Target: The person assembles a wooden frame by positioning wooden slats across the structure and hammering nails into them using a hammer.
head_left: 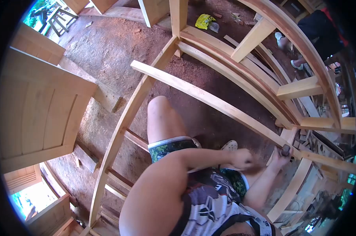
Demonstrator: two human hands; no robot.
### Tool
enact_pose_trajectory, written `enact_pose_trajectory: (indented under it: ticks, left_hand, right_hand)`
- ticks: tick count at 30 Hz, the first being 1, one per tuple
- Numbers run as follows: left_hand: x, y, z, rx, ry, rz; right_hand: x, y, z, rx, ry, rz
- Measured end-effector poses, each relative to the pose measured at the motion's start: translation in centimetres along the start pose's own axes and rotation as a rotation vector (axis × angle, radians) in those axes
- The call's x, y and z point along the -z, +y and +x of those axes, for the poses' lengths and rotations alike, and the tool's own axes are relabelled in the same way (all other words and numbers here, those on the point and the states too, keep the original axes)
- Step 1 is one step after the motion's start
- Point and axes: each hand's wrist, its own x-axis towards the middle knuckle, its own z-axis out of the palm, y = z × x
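Note:
My left hand (243,158) is closed in a fist and slightly blurred. Whatever it may hold is hidden. My right hand (279,158) is wrapped at the lower right end of a long wooden slat (209,101). A small dark block-like object (286,150), perhaps a tool head, shows at its fingers. The slat lies across a wooden frame, its far end resting over a curved rail (125,114). My legs are inside the frame, one bent knee (160,112) near the slat.
Curved beams with short cross pieces (253,40) rise at the right. Panelled wooden doors (40,106) stand at the left. A yellow plastic bag (204,21) lies on the dirt floor (103,51). Another person's legs (300,61) show upper right, and a stool (61,20) upper left.

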Motion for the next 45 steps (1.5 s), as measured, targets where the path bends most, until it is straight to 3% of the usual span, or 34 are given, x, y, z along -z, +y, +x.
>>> enact_pose_trajectory:
  ticks: [1,2,3,5,7,9,11,13,16,18,20,22,25,28,29,31,33,41,44,45]
  left_hand:
    - [0.0,-1.6,-2.2,0.212,0.102,-0.061]
    - [1.3,-2.7,-3.8,0.44,0.304,-0.508]
    - [0.2,-7.5,-4.1,0.27,0.716,-1.078]
    - [6.9,-6.7,-6.1,0.285,1.124,-1.362]
    - [12.7,-7.7,-7.0,-0.105,1.436,-1.376]
    - [17.3,-13.9,-10.1,-0.24,1.576,-1.19]
    - [21.7,-10.1,-10.2,0.186,1.979,-1.128]
    - [21.3,-10.4,-9.5,0.306,1.895,-1.11]
    - [17.1,-10.1,-7.2,0.241,1.929,-1.141]
    - [14.6,-10.0,-6.4,0.312,1.825,-1.159]
    - [13.3,-9.6,-5.8,0.449,1.778,-1.194]
    - [12.0,-10.1,-5.8,0.522,1.715,-1.232]
    - [10.9,-12.1,-6.1,0.584,1.731,-1.243]
    - [10.4,-14.2,-7.7,0.638,1.79,-1.224]
    - [10.7,-14.1,-8.3,0.685,1.785,-1.211]
    - [10.5,-14.4,-9.1,0.693,1.767,-1.221]
    - [10.2,-15.6,-9.1,0.642,1.843,-1.215]
    - [10.3,-14.7,-9.0,0.701,1.793,-1.193]
    - [9.4,-16.8,-9.8,0.523,1.832,-1.247]
    - [9.7,-16.0,-10.1,0.588,1.782,-1.197]
  right_hand:
    - [-0.4,-0.2,0.0,0.0,0.01,0.009]
    - [0.0,0.0,0.2,0.006,-0.026,-0.022]
    - [0.3,0.2,0.3,-0.006,-0.028,0.004]
    - [1.1,0.5,0.5,-0.029,-0.029,0.055]
    - [-0.5,0.6,-1.0,-0.04,0.055,0.074]
    - [-0.6,0.5,-1.3,-0.062,0.062,0.084]
    - [0.1,0.3,-1.2,-0.08,0.072,0.093]
    - [1.5,0.5,-0.1,-0.006,0.081,0.03]
    - [5.6,0.0,3.6,0.126,0.256,0.086]
    - [13.5,-1.8,8.6,0.152,0.316,0.039]
    - [14.1,-2.2,8.3,0.181,0.367,-0.02]
    - [12.3,-2.7,4.4,0.215,0.602,0.052]
    - [13.1,-3.1,3.0,0.062,0.498,0.008]
    - [9.3,-0.4,-0.8,0.01,0.639,-0.043]
    - [13.6,-0.3,1.7,-0.025,0.508,0.057]
    - [13.3,1.8,1.5,0.072,0.595,-0.038]
    - [12.1,3.0,0.1,0.053,0.579,-0.019]
    - [10.4,4.3,-0.8,0.028,0.537,-0.029]
    - [13.7,4.1,1.2,0.016,0.363,0.111]
    - [13.9,4.5,0.8,0.01,0.352,0.114]
